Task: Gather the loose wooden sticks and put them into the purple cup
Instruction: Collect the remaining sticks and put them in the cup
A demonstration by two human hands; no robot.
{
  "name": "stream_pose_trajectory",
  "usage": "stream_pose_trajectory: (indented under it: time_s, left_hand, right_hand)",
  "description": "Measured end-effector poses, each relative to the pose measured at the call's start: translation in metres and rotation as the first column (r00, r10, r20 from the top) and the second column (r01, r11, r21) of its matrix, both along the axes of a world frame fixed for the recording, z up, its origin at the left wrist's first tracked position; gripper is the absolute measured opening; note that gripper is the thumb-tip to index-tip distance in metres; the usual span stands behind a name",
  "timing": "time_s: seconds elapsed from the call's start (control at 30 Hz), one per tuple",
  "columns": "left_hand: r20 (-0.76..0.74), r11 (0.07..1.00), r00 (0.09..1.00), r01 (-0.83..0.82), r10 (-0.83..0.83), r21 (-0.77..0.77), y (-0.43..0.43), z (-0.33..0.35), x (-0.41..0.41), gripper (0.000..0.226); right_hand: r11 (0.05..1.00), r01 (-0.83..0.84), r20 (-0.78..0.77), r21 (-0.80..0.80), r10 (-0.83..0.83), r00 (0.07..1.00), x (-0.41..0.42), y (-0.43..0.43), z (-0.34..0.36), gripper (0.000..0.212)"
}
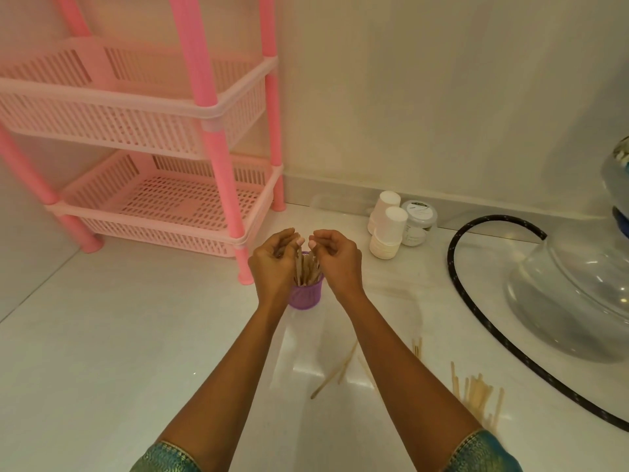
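Observation:
A small ribbed purple cup point(305, 296) stands on the white surface with a bundle of wooden sticks point(309, 271) upright inside it. My left hand point(274, 265) is at the cup's left side, and its curled fingers pinch the tops of the sticks. My right hand point(338, 262) hovers on the cup's right side, fingers loosely curled, fingertips close to the stick tops and holding nothing that I can see. Loose wooden sticks point(476, 395) lie in a pile at the lower right. Two more sticks point(337, 373) lie crossed between my forearms.
A pink plastic shelf rack point(163, 206) stands at the back left, one leg just left of the cup. White paper cups point(388, 229) and a lidded jar point(417, 221) sit by the wall. A black hose point(457, 287) and a large glass bowl point(575, 301) lie to the right.

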State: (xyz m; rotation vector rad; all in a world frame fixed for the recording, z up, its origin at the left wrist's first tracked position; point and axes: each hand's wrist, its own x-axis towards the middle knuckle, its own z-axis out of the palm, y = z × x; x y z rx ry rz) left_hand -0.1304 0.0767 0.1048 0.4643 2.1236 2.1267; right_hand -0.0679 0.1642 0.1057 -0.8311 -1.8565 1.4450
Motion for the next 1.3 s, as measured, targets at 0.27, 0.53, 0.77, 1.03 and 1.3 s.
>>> stream_pose_trajectory:
  time_s: [0.27, 0.53, 0.77, 1.03, 1.3]
  left_hand:
    - [-0.063, 1.000, 0.998, -0.022, 0.022, 0.002, 0.001, 0.008, -0.007, 0.027]
    - [-0.315, 1.000, 0.949, 0.009, -0.015, -0.021, -0.012, 0.008, 0.033, 0.019]
    - [-0.501, 0.982, 0.861, -0.012, -0.085, -0.187, -0.029, -0.040, 0.084, 0.017]
    - [-0.296, 0.819, 0.952, -0.105, -0.082, -0.564, -0.081, -0.097, 0.103, 0.027]
    - [-0.079, 0.359, 0.990, -0.033, -0.115, -0.933, -0.081, -0.122, 0.110, 0.116]
  right_hand:
    - [1.000, -0.002, -0.031, 0.018, 0.002, 1.000, 0.004, 0.006, 0.003, 0.022]
    - [0.995, 0.099, 0.061, 0.017, -0.100, 0.993, 0.057, 0.024, -0.017, 0.017]
    - [0.987, 0.159, 0.199, 0.017, -0.159, 0.967, 0.112, 0.025, -0.057, 0.016]
    - [0.987, 0.163, 0.295, 0.013, -0.159, 0.942, 0.145, 0.018, -0.084, 0.013]
    - [0.965, 0.209, 0.434, 0.157, -0.258, 0.863, 0.181, 0.017, -0.094, 0.020]
